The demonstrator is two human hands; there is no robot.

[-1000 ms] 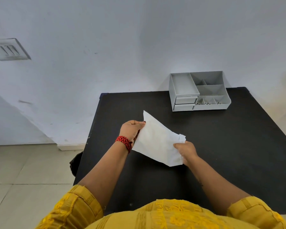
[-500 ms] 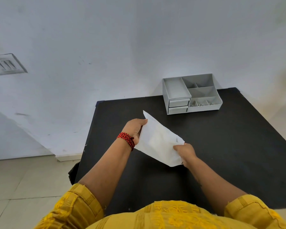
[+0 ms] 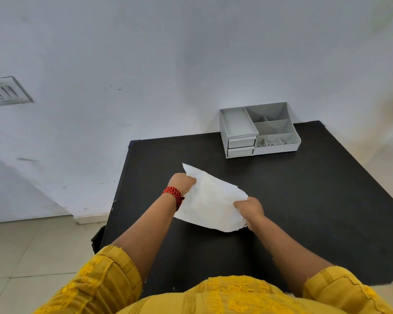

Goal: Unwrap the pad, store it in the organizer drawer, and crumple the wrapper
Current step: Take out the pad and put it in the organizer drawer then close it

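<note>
A flat white wrapper [image 3: 210,201] is held above the black table [image 3: 304,200], stretched between both hands. My left hand [image 3: 182,182], with a red braided band at the wrist, grips its far left edge. My right hand [image 3: 249,208] pinches its near right edge. I cannot tell whether the pad is inside the wrapper. The grey organizer [image 3: 259,130] stands at the table's back edge against the wall, with two shut drawers [image 3: 241,146] on its left front.
A white wall rises behind the table, with a vent plate [image 3: 6,91] at the left. Tiled floor lies to the left of the table. A dark object [image 3: 98,236] shows beside the table's left edge.
Both hands keep their hold on the wrapper. My left hand has closed tighter on the edge, and the sheet now bows and wrinkles more between the hands.
</note>
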